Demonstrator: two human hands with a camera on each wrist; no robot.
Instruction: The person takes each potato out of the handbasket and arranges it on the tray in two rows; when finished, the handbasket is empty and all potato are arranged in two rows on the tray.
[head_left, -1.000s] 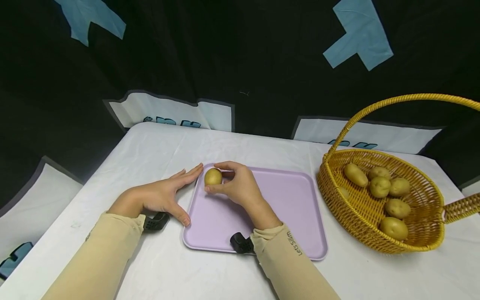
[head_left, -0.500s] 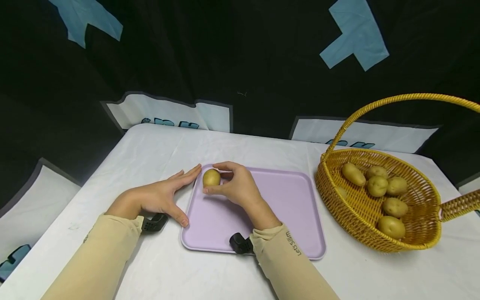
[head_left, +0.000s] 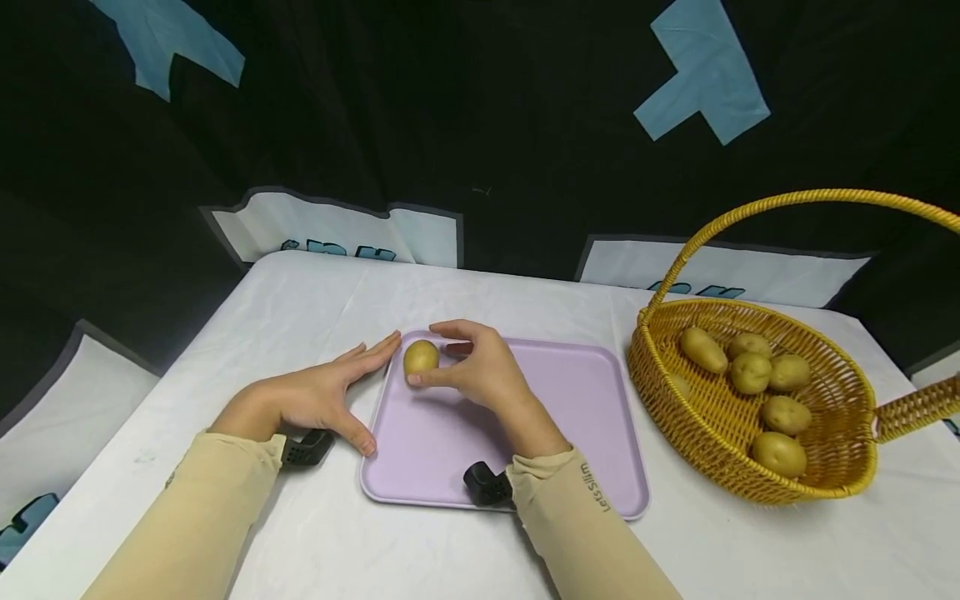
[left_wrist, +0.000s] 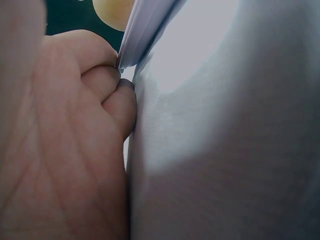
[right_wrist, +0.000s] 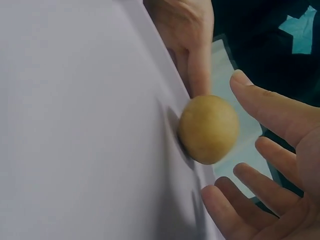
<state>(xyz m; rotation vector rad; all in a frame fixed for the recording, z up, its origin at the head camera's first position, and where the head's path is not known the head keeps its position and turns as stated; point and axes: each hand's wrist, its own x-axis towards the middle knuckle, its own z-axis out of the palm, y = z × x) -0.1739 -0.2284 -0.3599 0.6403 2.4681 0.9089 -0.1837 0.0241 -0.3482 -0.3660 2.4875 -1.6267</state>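
A single round yellow potato (head_left: pixel 421 357) rests on the lilac tray (head_left: pixel 570 417), near its far left corner. Around it the right hand (head_left: pixel 483 367) is loosely spread. In the right wrist view, gaps show between the potato (right_wrist: pixel 209 130) and that hand's thumb and fingers, so nothing is gripped. The left hand (head_left: pixel 318 396) lies along the tray's left edge, thumb and fingers spread and straight, with fingertips at the rim. Seen from the left wrist, its palm (left_wrist: pixel 75 130) stands beside the tray's side, and only part of the potato shows.
A yellow wicker basket (head_left: pixel 675 429) with a tall arched handle (head_left: pixel 795 198) stands right of the tray and holds several potatoes (head_left: pixel 751 372). White cloth (head_left: pixel 315 542) covers the table. A black curtain (head_left: pixel 510 125) hangs behind it.
The right hand's fingers have opened away from the potato, which stays on the tray. The left hand keeps its place. The whole head view has shifted slightly.
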